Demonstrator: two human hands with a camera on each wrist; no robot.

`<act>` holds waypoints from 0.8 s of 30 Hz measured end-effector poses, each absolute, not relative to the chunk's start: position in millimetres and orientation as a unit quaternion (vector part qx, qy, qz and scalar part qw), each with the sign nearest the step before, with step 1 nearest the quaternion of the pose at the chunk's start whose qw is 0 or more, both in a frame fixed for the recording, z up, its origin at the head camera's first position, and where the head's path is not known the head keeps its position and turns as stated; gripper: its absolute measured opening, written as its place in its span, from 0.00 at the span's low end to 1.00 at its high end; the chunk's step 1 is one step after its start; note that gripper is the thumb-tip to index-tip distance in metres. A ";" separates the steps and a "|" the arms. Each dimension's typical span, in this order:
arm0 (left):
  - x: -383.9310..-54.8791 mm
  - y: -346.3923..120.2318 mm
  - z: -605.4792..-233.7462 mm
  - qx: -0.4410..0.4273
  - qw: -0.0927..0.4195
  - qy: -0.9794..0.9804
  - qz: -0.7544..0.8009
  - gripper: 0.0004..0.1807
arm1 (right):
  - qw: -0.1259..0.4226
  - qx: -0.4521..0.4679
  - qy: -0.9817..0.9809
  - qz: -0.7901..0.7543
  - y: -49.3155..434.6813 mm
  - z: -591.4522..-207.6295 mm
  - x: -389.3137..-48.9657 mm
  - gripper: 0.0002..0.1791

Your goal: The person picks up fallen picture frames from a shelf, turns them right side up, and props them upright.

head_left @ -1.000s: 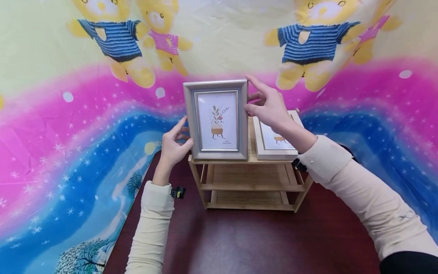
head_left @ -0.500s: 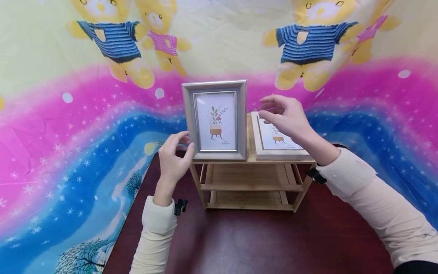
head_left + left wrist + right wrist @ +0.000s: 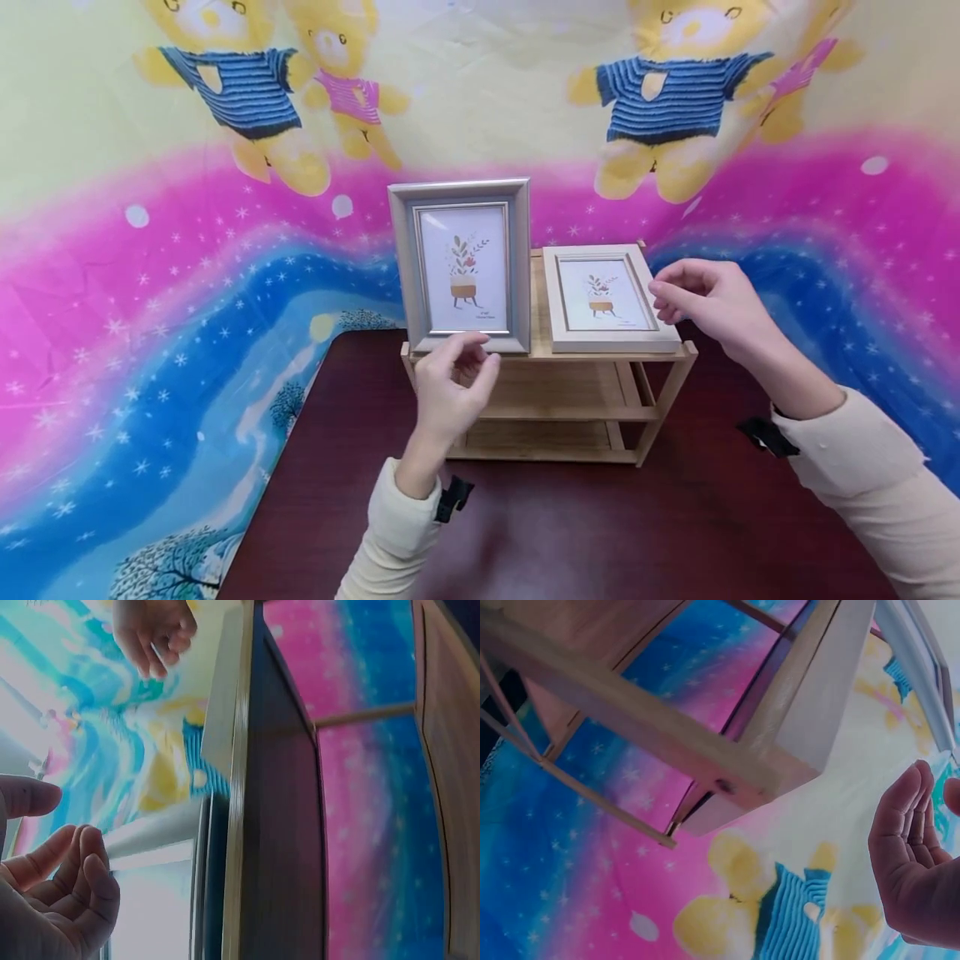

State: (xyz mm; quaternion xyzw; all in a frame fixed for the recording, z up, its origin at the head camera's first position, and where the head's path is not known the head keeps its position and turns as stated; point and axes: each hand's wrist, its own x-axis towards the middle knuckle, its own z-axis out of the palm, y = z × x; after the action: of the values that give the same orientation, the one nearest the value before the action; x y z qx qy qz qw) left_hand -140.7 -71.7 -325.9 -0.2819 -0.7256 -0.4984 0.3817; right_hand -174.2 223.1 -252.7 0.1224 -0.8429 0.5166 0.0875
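Note:
A silver-grey picture frame (image 3: 519, 267) stands upright on the left of the wooden shelf rack's (image 3: 537, 292) top. Beside it on the right, a cream picture frame (image 3: 600, 343) lies face up; both show a potted-plant print. My left hand (image 3: 452, 392) hovers in front of the grey frame's lower edge, fingers loosely curled around nothing. To the right of the cream frame is my right hand (image 3: 712, 300), also holding nothing, its fingertips near the frame's right edge. In the left wrist view, thumb and fingers of the left hand (image 3: 64, 892) are apart.
The rack has two lower tiers (image 3: 555, 392) and stands on a dark red table (image 3: 600, 525). A cloth backdrop (image 3: 480, 100) printed with bears hangs behind and along the left side. Black straps (image 3: 454, 498) are on both wrists.
Both hands have let go of the grey frame, which stays upright. My right hand has moved right and down past the cream frame; my left has come down and right.

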 end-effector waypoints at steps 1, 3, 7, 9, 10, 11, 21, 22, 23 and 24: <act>-139.9 -65.5 -326.7 -0.282 0.376 -0.728 -0.499 0.08 | 0.081 0.120 -0.842 0.520 226.2 -254.7 -174.9 0.08; -138.5 -53.2 -327.9 -0.281 0.369 -0.728 -0.505 0.08 | 0.070 0.121 -0.842 0.521 231.5 -257.8 -176.5 0.08; -136.4 -26.1 -329.6 -0.286 0.369 -0.733 -0.494 0.12 | 0.058 0.114 -0.850 0.511 239.5 -262.6 -185.6 0.12; -135.4 -12.1 -329.7 -0.290 0.381 -0.748 -0.460 0.17 | 0.046 0.100 -0.859 0.500 243.6 -264.7 -193.4 0.19; -135.1 -5.4 -329.9 -0.288 0.388 -0.759 -0.436 0.20 | 0.039 0.091 -0.864 0.493 245.0 -265.8 -197.9 0.22; -135.6 1.2 -330.0 -0.285 0.393 -0.773 -0.408 0.25 | 0.033 0.081 -0.871 0.483 246.5 -266.9 -202.3 0.26; -154.5 52.2 -333.5 -0.128 0.318 -0.896 -0.282 0.56 | -0.024 0.020 -0.902 0.430 256.3 -284.9 -243.2 0.46; -157.0 54.7 -334.4 -0.116 0.311 -0.898 -0.287 0.57 | -0.031 0.016 -0.902 0.431 256.6 -287.1 -246.6 0.47; -159.2 56.8 -335.4 -0.106 0.305 -0.900 -0.292 0.57 | -0.036 0.013 -0.901 0.432 256.9 -289.3 -249.9 0.48; -161.3 58.4 -336.4 -0.099 0.300 -0.901 -0.297 0.57 | -0.042 0.010 -0.901 0.432 257.1 -291.3 -252.9 0.49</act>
State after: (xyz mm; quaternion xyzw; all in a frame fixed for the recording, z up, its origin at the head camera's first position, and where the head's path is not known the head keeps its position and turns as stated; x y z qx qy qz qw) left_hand -161.3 58.4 -336.4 -0.0988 -0.9011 -0.2973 0.2997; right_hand -252.9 257.1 -291.3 0.0100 -0.9009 0.4319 -0.0416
